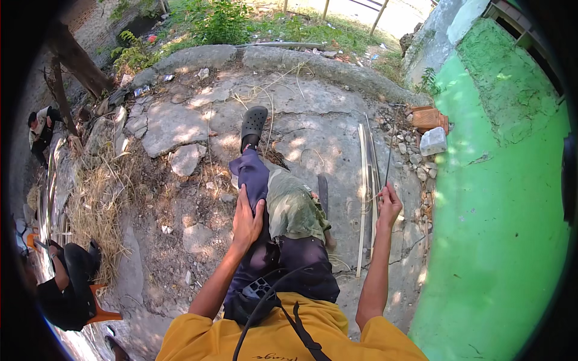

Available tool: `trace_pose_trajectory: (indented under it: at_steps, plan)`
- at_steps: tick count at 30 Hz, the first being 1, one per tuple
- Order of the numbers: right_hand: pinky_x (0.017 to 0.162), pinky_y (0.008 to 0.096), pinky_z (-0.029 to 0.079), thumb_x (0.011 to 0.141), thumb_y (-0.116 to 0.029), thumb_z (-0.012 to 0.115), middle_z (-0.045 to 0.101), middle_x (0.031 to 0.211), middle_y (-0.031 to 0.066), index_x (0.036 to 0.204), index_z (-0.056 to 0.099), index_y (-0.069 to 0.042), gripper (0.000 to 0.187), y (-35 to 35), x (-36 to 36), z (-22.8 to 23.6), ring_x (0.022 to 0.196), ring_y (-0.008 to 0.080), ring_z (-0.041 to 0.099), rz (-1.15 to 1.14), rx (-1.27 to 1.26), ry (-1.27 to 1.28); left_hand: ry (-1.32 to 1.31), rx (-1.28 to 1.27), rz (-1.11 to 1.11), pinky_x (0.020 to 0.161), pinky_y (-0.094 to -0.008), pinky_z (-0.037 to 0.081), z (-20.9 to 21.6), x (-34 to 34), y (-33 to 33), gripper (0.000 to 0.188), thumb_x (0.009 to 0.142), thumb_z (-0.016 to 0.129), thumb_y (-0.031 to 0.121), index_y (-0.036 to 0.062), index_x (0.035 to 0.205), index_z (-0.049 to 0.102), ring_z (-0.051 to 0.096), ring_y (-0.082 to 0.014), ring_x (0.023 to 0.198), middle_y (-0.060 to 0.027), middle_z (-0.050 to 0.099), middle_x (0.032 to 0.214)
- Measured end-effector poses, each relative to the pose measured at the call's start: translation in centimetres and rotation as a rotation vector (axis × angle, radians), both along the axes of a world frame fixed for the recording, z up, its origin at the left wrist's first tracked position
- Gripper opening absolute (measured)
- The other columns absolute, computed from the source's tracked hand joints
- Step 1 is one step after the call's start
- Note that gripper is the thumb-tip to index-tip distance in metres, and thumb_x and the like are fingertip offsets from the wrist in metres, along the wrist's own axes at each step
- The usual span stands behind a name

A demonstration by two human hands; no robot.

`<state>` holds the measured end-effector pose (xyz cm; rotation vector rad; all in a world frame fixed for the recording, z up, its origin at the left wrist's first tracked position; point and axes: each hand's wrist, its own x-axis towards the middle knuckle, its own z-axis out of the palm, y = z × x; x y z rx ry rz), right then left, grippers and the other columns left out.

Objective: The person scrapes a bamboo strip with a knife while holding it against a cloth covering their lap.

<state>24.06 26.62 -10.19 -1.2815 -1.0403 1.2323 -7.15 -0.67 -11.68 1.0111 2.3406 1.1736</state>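
Observation:
My left hand (247, 224) lies on my outstretched left leg (251, 174), fingers extended over the dark trousers. Out to the right, my right hand (389, 207) is closed round the lower end of a thin dark rod (388, 159), which points away from me. Whether it is metal or wood I cannot tell. A worn greenish cloth (294, 207) drapes over my bent right knee. Beside it on the ground lies a dark, flat, blade-like piece (323, 191), partly hidden. Long pale split strips (362, 204) lie between my knee and my right hand.
A green wall (494, 240) runs along the right, with a grey block (433, 142), an orange-brown block (428, 118) and loose stones at its foot. Dry fibres (99, 210) heap up at left. One person (66, 289) sits at left; another (43, 132) is farther back.

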Motion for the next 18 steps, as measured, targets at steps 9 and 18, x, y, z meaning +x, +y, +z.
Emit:
trace_pose_trajectory:
  at_steps: [9, 18]
  plan:
    - [0.051, 0.0238, 0.033, 0.104, -0.013, 0.067, 0.066, 0.077, -0.0027, 0.131, 0.075, -0.004, 0.030, 0.9, 2.1, -2.9, 0.059, 0.0009, 0.042, 0.421, -0.044, -0.349, 0.045, 0.024, 0.010, 0.122, -0.0498, 0.036, -0.3, 0.0, 0.3, 0.078, 0.109, 0.054, 0.042, -0.0044, 0.164, 0.024, 0.039, -0.0492, 0.150, -0.0334, 0.036, 0.163]
    - [0.052, 0.0228, 0.033, 0.109, -0.007, 0.054, 0.052, 0.076, -0.0067, 0.148, 0.064, -0.011, 0.041, 0.5, 3.4, -5.3, 0.062, 0.0021, 0.041, 0.227, -0.066, -0.241, 0.020, 0.016, 0.010, 0.121, -0.0505, 0.037, -0.2, 0.1, 0.4, 0.079, 0.108, 0.055, 0.042, -0.0052, 0.163, 0.025, 0.041, -0.0501, 0.148, -0.0340, 0.037, 0.161]
